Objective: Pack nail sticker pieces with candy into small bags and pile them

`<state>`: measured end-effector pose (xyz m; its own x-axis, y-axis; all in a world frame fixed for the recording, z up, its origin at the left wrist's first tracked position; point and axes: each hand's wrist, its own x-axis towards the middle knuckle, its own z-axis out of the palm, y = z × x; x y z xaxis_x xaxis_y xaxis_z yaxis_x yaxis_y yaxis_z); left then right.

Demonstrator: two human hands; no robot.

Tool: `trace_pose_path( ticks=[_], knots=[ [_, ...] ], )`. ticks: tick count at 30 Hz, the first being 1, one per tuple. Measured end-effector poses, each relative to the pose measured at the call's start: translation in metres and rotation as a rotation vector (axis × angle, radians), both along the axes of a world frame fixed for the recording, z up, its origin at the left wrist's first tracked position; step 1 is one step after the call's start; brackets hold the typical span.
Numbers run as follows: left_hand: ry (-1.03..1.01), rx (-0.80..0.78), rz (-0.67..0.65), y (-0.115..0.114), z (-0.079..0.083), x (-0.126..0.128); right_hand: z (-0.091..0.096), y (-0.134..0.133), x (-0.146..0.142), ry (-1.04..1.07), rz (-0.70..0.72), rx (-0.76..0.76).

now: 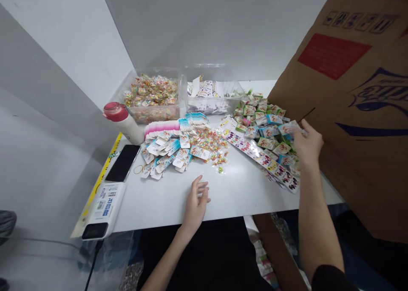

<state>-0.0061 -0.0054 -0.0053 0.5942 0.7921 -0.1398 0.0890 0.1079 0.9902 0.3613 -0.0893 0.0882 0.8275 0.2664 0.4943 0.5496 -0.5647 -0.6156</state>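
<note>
The right hand (307,143) is narrowed to a pinch on a small packet (298,129) at the edge of a heap of green and blue packets (259,127) on the right of the white table (242,189). The left hand (196,199) is open and empty, its fingers loosely curled, resting just inside the table's near edge. Open table lies between the hands and along the near edge, in front of a spread of blue-and-white cards (168,148), loose beads (208,140), and a printed strip (263,159) slanting along the heap's near side. A large cardboard box (350,112) leans in over the right end, hemming in the right hand from that side. Along the far edge stand two clear tubs (153,95), with a red-capped bottle (123,121) just left of them. The left edge holds a phone (123,163) and a white labelled device (103,210) beside a yellow strip (95,189).
</note>
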Motion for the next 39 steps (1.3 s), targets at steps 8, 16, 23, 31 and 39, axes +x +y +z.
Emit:
trace_pose_path(
  ticks=[8,16,23,31,39],
  knots=[
    [-0.007,0.037,0.022,-0.004,0.001,-0.001,-0.054,0.009,-0.041,0.034,0.258,-0.346],
    [0.004,0.058,-0.013,-0.005,-0.001,-0.004,-0.071,0.009,-0.051,-0.043,0.182,-0.384],
    [0.011,0.017,-0.023,-0.003,0.002,-0.003,-0.042,0.004,-0.075,-0.116,0.229,-0.252],
    [-0.088,0.093,-0.214,-0.012,0.053,0.0,0.024,-0.008,-0.187,0.148,0.465,0.158],
    [-0.128,0.225,0.022,-0.007,0.096,0.003,0.022,-0.002,-0.23,0.563,0.902,0.145]
  ],
)
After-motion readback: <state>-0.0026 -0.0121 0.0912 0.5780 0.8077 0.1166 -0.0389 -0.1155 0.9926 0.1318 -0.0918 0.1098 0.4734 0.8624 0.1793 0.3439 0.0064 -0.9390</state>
